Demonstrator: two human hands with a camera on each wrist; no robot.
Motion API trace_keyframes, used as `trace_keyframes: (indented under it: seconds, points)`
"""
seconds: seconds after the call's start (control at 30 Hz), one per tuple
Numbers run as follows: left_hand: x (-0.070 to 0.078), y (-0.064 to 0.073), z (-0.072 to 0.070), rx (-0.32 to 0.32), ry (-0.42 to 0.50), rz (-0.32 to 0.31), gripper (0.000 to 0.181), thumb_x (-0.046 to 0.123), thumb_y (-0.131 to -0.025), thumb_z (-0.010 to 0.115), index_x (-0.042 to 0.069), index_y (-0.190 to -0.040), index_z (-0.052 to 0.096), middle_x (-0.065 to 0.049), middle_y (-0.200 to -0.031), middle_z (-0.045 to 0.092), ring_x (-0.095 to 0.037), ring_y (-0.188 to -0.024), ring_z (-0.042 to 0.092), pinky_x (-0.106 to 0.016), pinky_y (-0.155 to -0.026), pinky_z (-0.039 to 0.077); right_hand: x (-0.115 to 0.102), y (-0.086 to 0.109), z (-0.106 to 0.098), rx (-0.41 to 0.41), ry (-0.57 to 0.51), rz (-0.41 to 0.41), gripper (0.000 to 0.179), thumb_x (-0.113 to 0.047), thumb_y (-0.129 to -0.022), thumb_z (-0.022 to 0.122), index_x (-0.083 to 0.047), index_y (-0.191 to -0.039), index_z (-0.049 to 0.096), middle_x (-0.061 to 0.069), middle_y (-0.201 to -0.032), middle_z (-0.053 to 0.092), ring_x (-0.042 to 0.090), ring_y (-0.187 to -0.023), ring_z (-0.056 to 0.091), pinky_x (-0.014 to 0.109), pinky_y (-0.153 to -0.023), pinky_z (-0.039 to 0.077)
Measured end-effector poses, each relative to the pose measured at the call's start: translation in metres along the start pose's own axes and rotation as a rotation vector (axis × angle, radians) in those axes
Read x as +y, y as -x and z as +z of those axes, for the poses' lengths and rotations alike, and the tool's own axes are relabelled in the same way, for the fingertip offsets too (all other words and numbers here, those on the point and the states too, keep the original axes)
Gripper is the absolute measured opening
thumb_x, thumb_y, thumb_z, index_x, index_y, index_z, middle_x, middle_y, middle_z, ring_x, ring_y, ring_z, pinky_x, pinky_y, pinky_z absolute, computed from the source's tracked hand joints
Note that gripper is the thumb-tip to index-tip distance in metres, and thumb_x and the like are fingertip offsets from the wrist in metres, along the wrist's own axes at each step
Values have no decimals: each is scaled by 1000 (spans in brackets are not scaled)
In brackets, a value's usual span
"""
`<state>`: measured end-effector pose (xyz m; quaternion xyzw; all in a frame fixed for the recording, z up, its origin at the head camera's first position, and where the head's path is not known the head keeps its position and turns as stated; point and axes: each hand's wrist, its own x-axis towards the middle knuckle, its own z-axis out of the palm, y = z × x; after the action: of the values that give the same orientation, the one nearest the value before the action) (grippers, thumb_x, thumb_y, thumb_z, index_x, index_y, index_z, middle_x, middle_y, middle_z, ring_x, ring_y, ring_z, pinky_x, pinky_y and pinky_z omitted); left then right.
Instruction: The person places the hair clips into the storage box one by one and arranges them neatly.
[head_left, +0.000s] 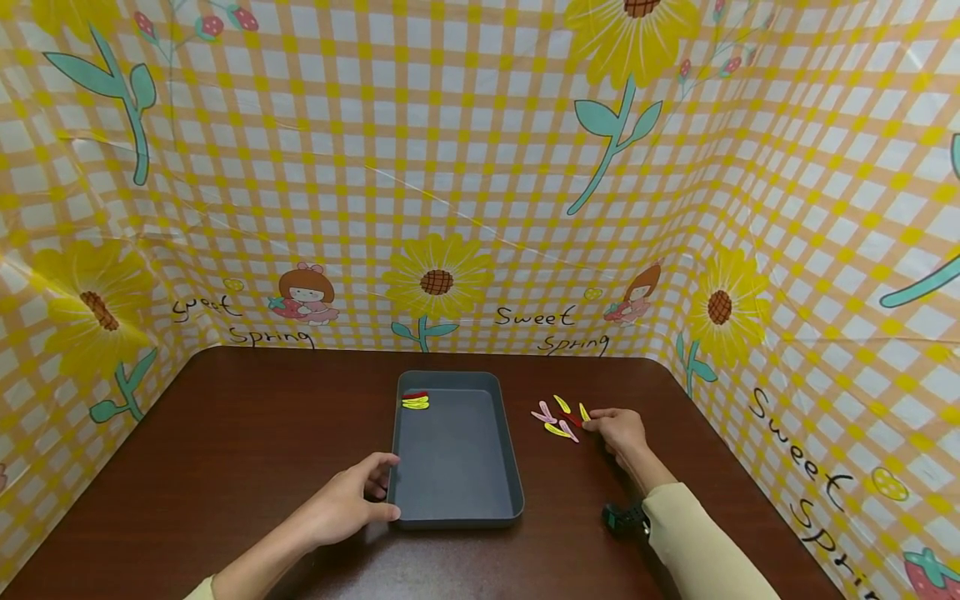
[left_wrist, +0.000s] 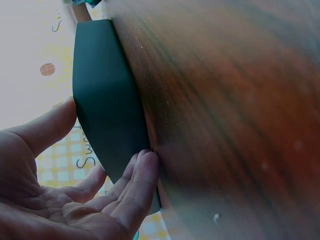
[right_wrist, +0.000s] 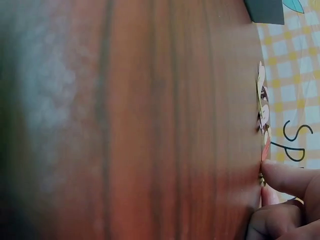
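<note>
Yellow clip on table, right edge of loose pile, long axis mostly fore-aft, far end tipped slightly left; right hand nearer, thumb and finger close together at its near end, can't tell if pinched; tray lies left of pile, clip row inside, far left, long axes crosswise; left hand beyond, thumb and fingers spread wide, touching tray's left side
</note>
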<state>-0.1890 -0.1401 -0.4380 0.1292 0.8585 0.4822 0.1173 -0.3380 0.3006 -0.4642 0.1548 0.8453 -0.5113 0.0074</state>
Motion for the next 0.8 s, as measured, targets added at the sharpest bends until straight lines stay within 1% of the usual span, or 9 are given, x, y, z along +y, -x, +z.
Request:
trace_keyframes:
  seconds: [0.33, 0.47, 0.6, 0.8]
  points:
    - [1, 0, 0, 2, 5, -2, 67, 18, -84, 82, 7, -141, 49, -9, -117, 60, -23, -104, 59, -43, -83, 48, 2, -3, 1, 25, 31, -10, 36, -10, -89, 71, 6, -120, 67, -8, -49, 41, 8, -40, 30, 25, -41, 29]
    - [2, 1, 0, 6, 2, -2, 67, 18, -84, 82, 6, -141, 49, -10, -117, 60, -24, -104, 59, -44, -83, 48, 2, -3, 1, 26, 26, -12, 35, -9, -89, 70, 6, -121, 67, -8, -48, 39, 8, -40, 31, 24, -41, 29]
    - [2, 2, 0, 7, 1, 0, 67, 17, -84, 82, 6, -141, 49, -10, -117, 60, -24, -104, 59, -44, -84, 48, 2, -3, 2, 29, 18, -7, 34, -9, -90, 69, 6, -121, 67, -8, -49, 41, 7, -40, 31, 24, -41, 29]
    - [2, 1, 1, 7, 2, 0, 67, 18, -83, 82, 6, -141, 49, -10, -116, 60, -23, -104, 59, -43, -83, 48, 2, -3, 2, 41, 13, 6, 33, -9, -90, 68, 6, -120, 68, -8, -47, 39, 7, -38, 31, 24, -40, 30]
